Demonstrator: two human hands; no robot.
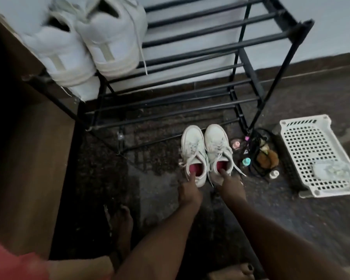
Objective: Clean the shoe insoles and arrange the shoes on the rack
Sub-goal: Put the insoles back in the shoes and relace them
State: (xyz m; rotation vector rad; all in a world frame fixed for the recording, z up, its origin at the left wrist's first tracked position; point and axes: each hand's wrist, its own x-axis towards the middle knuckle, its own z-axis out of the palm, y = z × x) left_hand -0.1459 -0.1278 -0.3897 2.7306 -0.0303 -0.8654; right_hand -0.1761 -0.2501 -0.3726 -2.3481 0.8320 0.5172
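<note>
**A:** Head view, left to right. First entry?

**B:** Brown wooden cabinet, far left, beside the rack's end.

**A:** Next?

**B:** Black rack, several tiers of bars, standing by the pale wall. One pair of large white sneakers is on its top tier at the left end, heels toward me, side by side and touching.

**A:** On the floor?

**B:** Dark speckled floor. My bare foot is at lower left. In front of the rack's lowest tier are the left small shoe and the right small shoe. Both are white and laced, toes toward the rack, touching each other. Neither is on the rack. Each shows a pink insole.

**A:** Your hands?

**B:** My left hand is at the heel of the left small shoe. The fingers are narrow, one tucked into the opening, pinching the heel. My right hand holds the right small shoe's heel the same way.

**A:** Further right?

**B:** Blurred clutter sits near the rack's right foot:
- a pink piece
- a teal bottle
- a brown fuzzy lump by a black wire holder

Far right, a white perforated basket is on the floor with a pale cloth bundle in it.
</note>
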